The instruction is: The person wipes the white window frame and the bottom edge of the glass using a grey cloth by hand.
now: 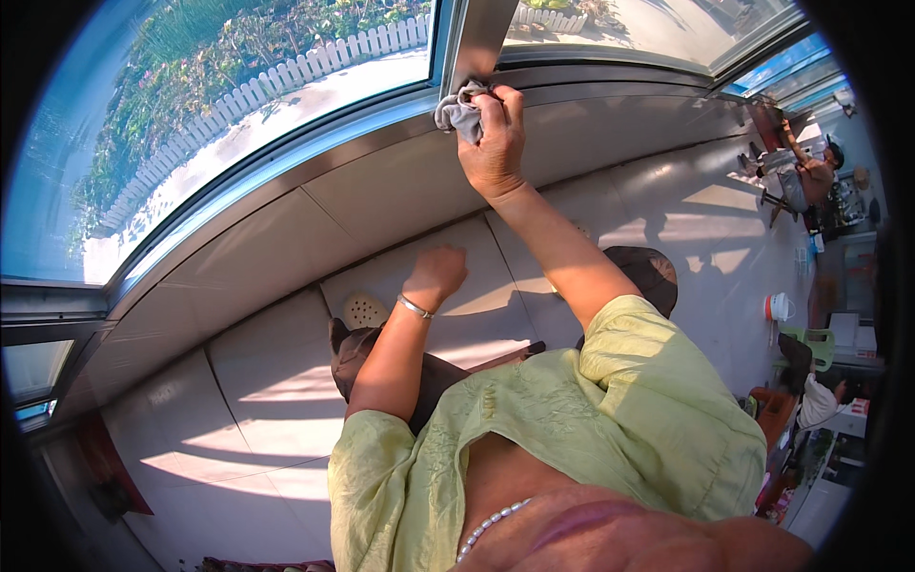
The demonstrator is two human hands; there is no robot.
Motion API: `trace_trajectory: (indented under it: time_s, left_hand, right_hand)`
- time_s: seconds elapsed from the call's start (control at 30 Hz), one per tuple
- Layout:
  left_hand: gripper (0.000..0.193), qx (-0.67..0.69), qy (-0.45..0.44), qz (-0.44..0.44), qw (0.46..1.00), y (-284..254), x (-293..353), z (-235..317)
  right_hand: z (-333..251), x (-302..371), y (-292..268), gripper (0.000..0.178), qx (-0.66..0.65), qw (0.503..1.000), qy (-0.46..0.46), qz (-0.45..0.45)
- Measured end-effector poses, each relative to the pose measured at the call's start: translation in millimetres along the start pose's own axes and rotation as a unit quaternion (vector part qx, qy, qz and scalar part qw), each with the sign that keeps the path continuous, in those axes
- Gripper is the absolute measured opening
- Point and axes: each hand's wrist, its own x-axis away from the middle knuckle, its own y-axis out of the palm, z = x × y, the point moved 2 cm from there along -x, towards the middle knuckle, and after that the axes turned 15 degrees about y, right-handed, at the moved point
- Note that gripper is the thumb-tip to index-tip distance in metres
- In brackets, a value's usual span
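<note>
My right hand (pixel 496 157) is closed around a crumpled grey cloth (pixel 462 112). It presses the cloth against the metal window frame (pixel 477 52), low on the upright post between two panes, just above the sill (pixel 357 138). My left hand (pixel 438 274) hangs lower, over the floor and apart from the window. Its fingers are curled into a loose fist, and nothing shows in it. A silver bracelet (pixel 414 306) circles the left wrist.
Large glass panes (pixel 286 57) run along the wall, with a white picket fence (pixel 276 81) and plants outside. Below the sill is a pale wall panel (pixel 381 181). At the far right are two people, a white bucket (pixel 779 307) and a green chair (pixel 820 348).
</note>
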Motion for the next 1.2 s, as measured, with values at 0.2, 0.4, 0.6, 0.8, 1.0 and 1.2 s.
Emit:
trace_trajectory:
  time_s: [0.2,0.4,0.6,0.8,1.0,1.2]
  left_hand:
    - [0.021,0.044,-0.01,-0.023,0.999,2.4,-9.5,-7.0]
    - [0.05,0.327,-0.067,0.145,0.932,19.4,0.0,-17.1]
    - [0.059,0.774,-0.102,0.264,0.567,-13.3,26.4,81.5]
    - [0.035,0.588,-0.113,0.599,0.532,-51.1,98.2,70.1]
    - [0.041,0.171,-0.221,0.762,0.585,-110.8,95.4,-10.9]
    - [0.046,0.01,-0.269,0.801,0.534,-139.6,59.0,-47.1]
  right_hand:
    - [42.4,-1.1,-37.9,0.041,0.124,0.964,-0.091,-0.216]
    - [117.5,71.7,-95.3,0.042,-0.009,0.844,0.375,-0.383]
    - [42.1,126.7,-108.2,0.062,-0.252,0.714,0.395,-0.521]
    - [7.1,88.8,-162.1,0.064,-0.243,0.773,0.25,-0.53]
    - [143.7,52.2,-240.1,0.05,-0.096,0.863,0.337,-0.363]
    - [223.6,41.9,-354.6,0.045,0.132,0.921,0.328,-0.163]
